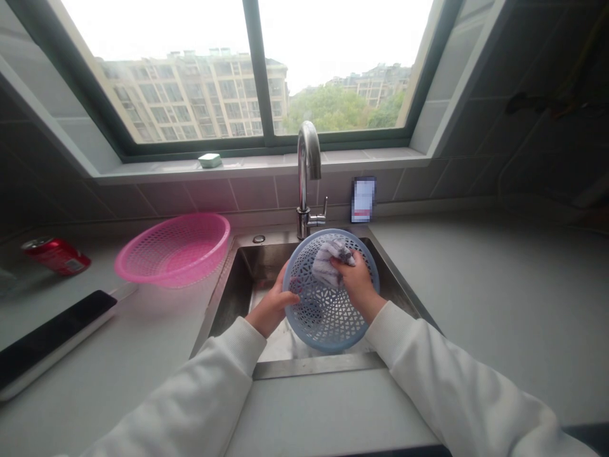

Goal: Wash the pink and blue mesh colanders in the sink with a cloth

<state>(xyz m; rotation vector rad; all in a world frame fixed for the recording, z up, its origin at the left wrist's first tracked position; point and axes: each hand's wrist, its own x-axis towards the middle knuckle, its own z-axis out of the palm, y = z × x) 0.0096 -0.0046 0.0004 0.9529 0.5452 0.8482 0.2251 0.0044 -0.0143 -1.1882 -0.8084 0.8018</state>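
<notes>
Over the steel sink (238, 279) I hold a round blue perforated basket (328, 317), tilted so its inside faces me. My left hand (271, 308) grips its left rim, fingers curled over the edge. My right hand (356, 282) is closed on a crumpled grey-and-white cloth (326, 263) and presses it against the upper inside of the basket. Both arms wear white sleeves. The chrome tap (308, 165) stands just behind the basket.
A pink perforated basket (174, 251) rests on the counter left of the sink. Further left lie a red can (57, 254) on its side and a long black-and-white device (47, 339). A phone (363, 199) leans on the tiles; a green soap dish (210, 160) sits on the windowsill.
</notes>
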